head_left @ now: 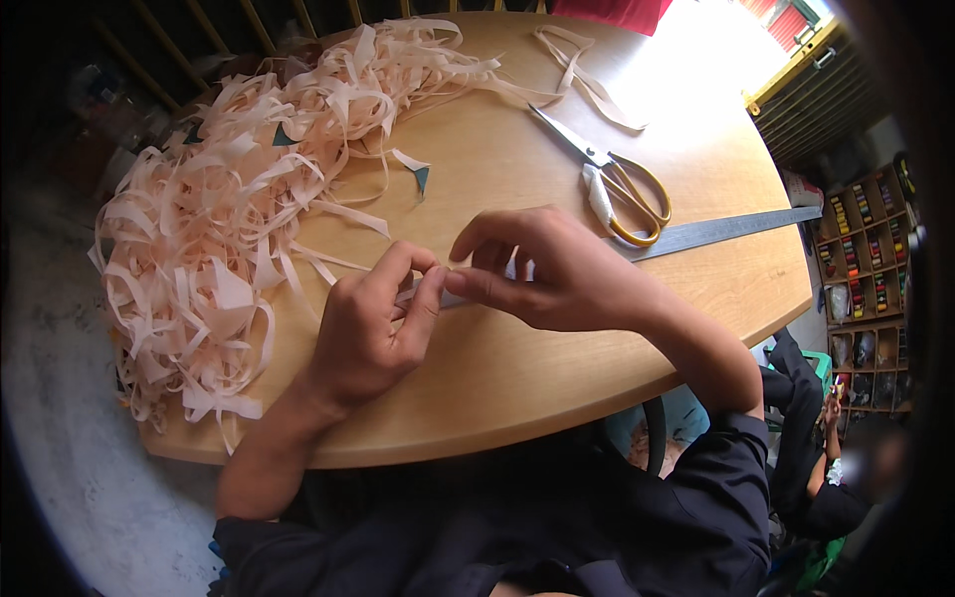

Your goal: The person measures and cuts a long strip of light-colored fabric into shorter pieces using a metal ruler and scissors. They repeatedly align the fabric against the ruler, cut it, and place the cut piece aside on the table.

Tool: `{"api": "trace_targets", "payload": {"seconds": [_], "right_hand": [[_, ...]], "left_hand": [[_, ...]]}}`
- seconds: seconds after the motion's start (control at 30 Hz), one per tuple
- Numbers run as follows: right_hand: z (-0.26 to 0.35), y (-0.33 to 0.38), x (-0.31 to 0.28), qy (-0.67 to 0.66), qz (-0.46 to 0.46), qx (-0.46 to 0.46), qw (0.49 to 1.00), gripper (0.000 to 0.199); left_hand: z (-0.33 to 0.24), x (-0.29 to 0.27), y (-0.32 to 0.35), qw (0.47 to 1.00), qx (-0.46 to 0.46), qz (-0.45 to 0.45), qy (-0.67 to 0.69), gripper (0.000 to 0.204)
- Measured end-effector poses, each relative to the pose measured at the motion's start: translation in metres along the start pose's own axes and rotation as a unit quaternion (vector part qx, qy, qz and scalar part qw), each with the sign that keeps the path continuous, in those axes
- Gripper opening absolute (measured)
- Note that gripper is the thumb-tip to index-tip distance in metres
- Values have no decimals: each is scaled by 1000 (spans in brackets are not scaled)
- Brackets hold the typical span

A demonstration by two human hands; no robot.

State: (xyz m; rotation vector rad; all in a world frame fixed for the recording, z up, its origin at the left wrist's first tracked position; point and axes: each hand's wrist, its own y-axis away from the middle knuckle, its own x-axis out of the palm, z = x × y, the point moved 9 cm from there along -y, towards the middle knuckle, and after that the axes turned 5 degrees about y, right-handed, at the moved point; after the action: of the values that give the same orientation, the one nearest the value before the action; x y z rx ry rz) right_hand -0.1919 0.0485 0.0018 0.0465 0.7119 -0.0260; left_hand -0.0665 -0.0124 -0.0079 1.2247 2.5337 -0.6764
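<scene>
My left hand (370, 320) is closed in a pinch over the near middle of the table, thumb against index finger. Whatever lies between those fingertips is too small to make out. A thin peach strip runs from the pile toward this hand. Close by, my right hand (572, 271) has bent, parted fingers, its thumb tip meeting the left fingertips. Beneath both hands passes a metal ruler (731, 232), partly hidden by them. Just beyond the right hand lie scissors (599, 191) with gold-coloured handles, one wrapped in white, blades pointing away to the left.
A large heap of peach fabric strips (229, 234) covers the left of the wooden table (477, 398). A loose strip loop (577, 75) lies at the far side. Rightward stands a shelf of thread spools (860, 249); a seated person (826, 488) is at lower right.
</scene>
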Motion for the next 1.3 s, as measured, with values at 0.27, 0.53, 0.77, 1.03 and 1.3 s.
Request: {"api": "trace_targets", "payload": {"seconds": [0.27,0.53,0.77,1.03,1.3], "right_hand": [[-37,9,-23,-48,-20,42,998,23],[-67,15,-42,-21,19,143,989,30],[-55,11,-35,-39,30,100,994,29],[-51,15,-12,-70,107,136,982,29],[-68,15,-7,-37,81,171,981,30]], "left_hand": [[17,-12,-1,993,-118,20,-7,11],[32,-49,-8,984,-174,-7,-37,11],[0,-44,-13,989,5,-91,-113,6],[-24,-5,-9,968,164,64,-180,25],[-26,30,6,945,203,155,-206,43]]}}
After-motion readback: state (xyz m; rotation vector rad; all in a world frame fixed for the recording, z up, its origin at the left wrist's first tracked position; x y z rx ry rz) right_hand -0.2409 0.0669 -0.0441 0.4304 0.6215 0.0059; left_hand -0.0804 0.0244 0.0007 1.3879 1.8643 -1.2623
